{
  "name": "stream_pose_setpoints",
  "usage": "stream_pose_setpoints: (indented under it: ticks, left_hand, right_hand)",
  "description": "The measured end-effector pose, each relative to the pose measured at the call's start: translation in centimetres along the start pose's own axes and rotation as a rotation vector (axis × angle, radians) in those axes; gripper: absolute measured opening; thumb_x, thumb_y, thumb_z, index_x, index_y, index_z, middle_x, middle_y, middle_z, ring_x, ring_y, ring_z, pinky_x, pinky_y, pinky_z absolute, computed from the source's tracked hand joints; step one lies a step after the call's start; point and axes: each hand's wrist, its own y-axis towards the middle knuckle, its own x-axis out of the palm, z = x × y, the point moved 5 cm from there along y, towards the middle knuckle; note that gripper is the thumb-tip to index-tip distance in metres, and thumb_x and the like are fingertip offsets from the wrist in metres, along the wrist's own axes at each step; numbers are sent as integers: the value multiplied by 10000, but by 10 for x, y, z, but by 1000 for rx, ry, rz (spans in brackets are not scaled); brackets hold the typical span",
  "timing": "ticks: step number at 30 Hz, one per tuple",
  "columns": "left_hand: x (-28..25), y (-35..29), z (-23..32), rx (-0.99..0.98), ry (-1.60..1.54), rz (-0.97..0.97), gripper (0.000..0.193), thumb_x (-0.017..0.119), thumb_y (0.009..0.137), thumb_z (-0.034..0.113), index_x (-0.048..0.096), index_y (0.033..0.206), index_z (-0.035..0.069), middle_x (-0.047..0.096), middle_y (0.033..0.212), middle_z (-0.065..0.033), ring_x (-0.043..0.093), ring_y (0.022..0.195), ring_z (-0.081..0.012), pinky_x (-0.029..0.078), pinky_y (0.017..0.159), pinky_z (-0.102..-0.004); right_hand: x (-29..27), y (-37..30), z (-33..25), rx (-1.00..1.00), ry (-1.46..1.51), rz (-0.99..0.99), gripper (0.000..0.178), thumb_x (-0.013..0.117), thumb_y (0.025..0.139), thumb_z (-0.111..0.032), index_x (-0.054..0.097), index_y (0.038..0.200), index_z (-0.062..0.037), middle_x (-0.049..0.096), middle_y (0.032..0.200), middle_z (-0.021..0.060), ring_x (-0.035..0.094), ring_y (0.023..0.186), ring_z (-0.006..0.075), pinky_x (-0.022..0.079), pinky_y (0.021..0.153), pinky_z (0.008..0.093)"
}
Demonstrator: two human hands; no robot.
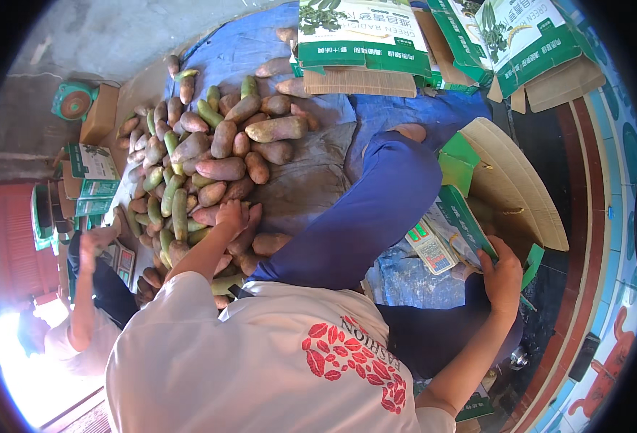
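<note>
My left hand (pixel 232 216) reaches into the heap, its fingers bent over a muddy, reddish-brown radish (pixel 247 231). Around it lie several long radishes (pixel 221 169), some bare green, others coated in dried soil. To the right, my right hand (pixel 502 273) grips the upper edge of an open green and white carton (pixel 460 216), thumb on the printed side. The carton stands beside my leg, and its inside is mostly hidden from here. Next to it is a digital scale (pixel 432 247) with a lit green display and a keypad.
Blue sheeting (pixel 336 112) lies under the heap. Printed cartons (pixel 361 36) stand along the far side, with more cartons (pixel 91 173) at the left. A fan-like green round object (pixel 73 101) is by the wall. Another person (pixel 87 310) sits at the left near a second scale (pixel 124 261).
</note>
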Motion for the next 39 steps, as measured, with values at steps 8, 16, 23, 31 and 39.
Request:
stream_pose_setpoints:
  ticks: [8,16,23,31,39]
  left_hand:
    - [-25,63,13,41,-1177,182,585,806,604,245,506,1041,-3,601,886,-110,590,819,-202,481,750,-325]
    - [-272,-27,134,659,-1539,595,199,722,726,56,607,884,17,624,812,-33,572,727,-113,459,701,-250]
    - [-338,-117,241,993,-1437,431,405,728,727,108,535,1067,2,610,964,-58,567,876,-125,454,798,-271]
    - [-295,-180,376,1459,-771,452,624,769,546,135,512,1095,-15,553,1065,-211,536,1023,-353,421,896,-387]
    - [-233,-191,461,1498,-160,476,392,700,631,129,542,979,44,555,949,-92,536,948,-281,447,777,-396]
  right_hand:
    - [0,-4,2,-51,12,48,267,649,747,-142,614,995,-51,628,947,151,591,882,333,458,767,399]
    - [9,-16,3,-147,-64,-15,232,647,746,-205,610,935,-74,614,847,116,590,851,292,469,739,399]
    - [8,-19,7,-95,-56,-71,278,631,763,-180,580,1009,-60,615,919,143,582,905,310,457,779,404]
    - [6,-22,5,-147,-57,-36,317,651,746,-169,566,1024,-42,612,890,180,588,857,347,467,739,428]
    - [7,-22,2,-189,-60,-29,270,654,737,-143,583,967,-21,604,886,196,585,849,360,460,733,443]
